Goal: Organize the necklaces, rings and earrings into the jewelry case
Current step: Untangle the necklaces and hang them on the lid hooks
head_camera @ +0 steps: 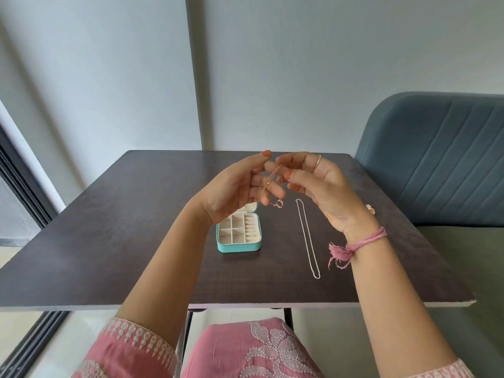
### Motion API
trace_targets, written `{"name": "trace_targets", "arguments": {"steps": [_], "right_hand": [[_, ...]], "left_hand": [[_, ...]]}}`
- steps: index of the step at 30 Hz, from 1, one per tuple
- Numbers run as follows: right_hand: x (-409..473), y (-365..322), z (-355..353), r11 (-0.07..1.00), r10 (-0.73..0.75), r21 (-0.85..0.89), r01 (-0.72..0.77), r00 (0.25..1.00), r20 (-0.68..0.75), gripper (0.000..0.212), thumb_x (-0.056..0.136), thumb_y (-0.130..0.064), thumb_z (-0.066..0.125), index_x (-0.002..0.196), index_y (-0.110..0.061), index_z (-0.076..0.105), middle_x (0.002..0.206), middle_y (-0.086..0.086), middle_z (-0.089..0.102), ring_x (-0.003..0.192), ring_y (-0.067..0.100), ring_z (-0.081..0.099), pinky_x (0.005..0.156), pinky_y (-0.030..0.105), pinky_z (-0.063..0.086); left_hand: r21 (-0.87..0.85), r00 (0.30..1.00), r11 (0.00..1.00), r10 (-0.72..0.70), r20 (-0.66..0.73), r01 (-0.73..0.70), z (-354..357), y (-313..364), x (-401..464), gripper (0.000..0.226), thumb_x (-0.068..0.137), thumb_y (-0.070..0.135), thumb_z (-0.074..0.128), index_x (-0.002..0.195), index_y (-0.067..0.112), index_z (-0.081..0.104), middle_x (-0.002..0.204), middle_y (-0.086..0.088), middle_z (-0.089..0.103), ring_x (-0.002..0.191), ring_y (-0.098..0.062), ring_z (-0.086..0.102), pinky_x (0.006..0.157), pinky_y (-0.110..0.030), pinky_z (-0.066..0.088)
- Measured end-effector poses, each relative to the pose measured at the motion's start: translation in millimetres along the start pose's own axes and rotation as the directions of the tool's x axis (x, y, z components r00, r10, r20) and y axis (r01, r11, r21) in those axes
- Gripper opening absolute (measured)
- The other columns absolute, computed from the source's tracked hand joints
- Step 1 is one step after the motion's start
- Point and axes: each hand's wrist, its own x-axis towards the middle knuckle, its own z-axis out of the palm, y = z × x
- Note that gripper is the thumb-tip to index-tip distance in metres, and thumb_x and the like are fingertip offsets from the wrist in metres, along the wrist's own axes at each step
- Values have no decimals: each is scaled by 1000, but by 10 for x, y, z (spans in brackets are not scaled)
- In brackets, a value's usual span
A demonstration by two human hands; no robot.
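Both hands are raised above the dark table (136,255). My left hand (240,186) holds a bunched rose-gold necklace (268,181) between its fingers, and the ring-shaped pendant (279,204) dangles below. My right hand (316,184) pinches the upper end of the same chain beside the left fingertips. A teal jewelry case (239,233) lies open on the table under the left hand, its cream compartments showing nothing inside. A silver chain necklace (308,237) lies stretched out on the table to the right of the case.
A small gold piece (370,209) sits on the table behind my right wrist, partly hidden. A blue upholstered chair (436,159) stands at the table's right edge. Grey walls rise behind the table, and a dark window frame runs along the left.
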Motion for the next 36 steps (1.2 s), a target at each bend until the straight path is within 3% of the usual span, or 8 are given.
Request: {"name": "trace_targets", "arguments": {"steps": [2, 6, 10, 16, 21, 26, 32, 36], "right_hand": [[0, 23, -29, 1000, -21, 15, 20, 999, 33, 24, 79, -15, 62, 102, -21, 65, 113, 13, 69, 98, 15, 60, 88, 33, 46], [-11, 43, -31, 996, -64, 68, 58, 994, 94, 25, 81, 0, 65, 102, -13, 63, 92, -5, 72, 93, 10, 65, 84, 24, 52], [-13, 39, 15, 994, -64, 88, 60, 997, 46, 17, 77, -9, 69, 94, -11, 64, 85, -6, 74, 86, 7, 68, 81, 21, 53], [1, 138, 50, 989, 22, 147, -28, 999, 48, 36, 64, -42, 82, 89, -16, 77, 93, 6, 71, 90, 19, 65, 93, 39, 52], [5, 168, 69, 979, 47, 196, -54, 998, 43, 10, 77, -17, 74, 85, -10, 74, 82, 6, 70, 83, 20, 65, 80, 31, 52], [-21, 191, 101, 973, 71, 217, -75, 997, 28, 7, 70, -14, 73, 77, -10, 73, 73, 2, 71, 71, 13, 67, 73, 23, 54], [-19, 284, 131, 986, 84, 142, -84, 996, 8, 9, 76, -16, 59, 73, -16, 68, 70, 1, 69, 74, 17, 63, 88, 39, 50], [-29, 340, 206, 957, 115, 269, -110, 993, -2, 6, 73, -18, 61, 73, -18, 67, 72, 2, 68, 72, 15, 62, 83, 37, 48]], "left_hand": [[-35, 1000, 999, -5, 9, 6, -2, 7, -4, 37, 94, 35, 39, 95, 7, 63, 71, -8, 70, 49, -12, 55, 62, -21, 50], [-160, 1000, 987, -3, 31, 8, -25, 0, -4, 46, 90, 12, 25, 96, 6, 70, 69, -10, 69, 51, -15, 56, 68, -25, 50], [-174, 999, 985, -8, 41, 15, -24, 0, -15, 46, 88, 6, 22, 96, 5, 67, 71, -9, 70, 50, -14, 59, 67, -26, 53], [-202, 1000, 979, 7, 14, -4, -37, 0, -5, 43, 89, 6, 24, 102, 5, 65, 71, -9, 70, 54, -14, 61, 63, -22, 52], [-173, 999, 984, 35, -20, -38, -36, -26, -9, 34, 92, 9, 31, 98, 6, 65, 65, -4, 66, 51, -12, 59, 61, -21, 51], [-154, 989, 986, 49, -136, -70, -73, -43, 12, 22, 94, 16, 45, 87, 11, 66, 63, 1, 62, 51, -9, 55, 62, -21, 48], [-167, 989, 985, 26, -145, -50, -94, -73, 38, 19, 87, 24, 53, 80, 15, 69, 65, 2, 63, 68, -12, 61, 75, -27, 47], [-299, 994, 953, 22, -110, -54, -82, -104, 42, 22, 88, 24, 52, 80, 17, 71, 69, 5, 63, 75, -12, 58, 79, -30, 42]]}}
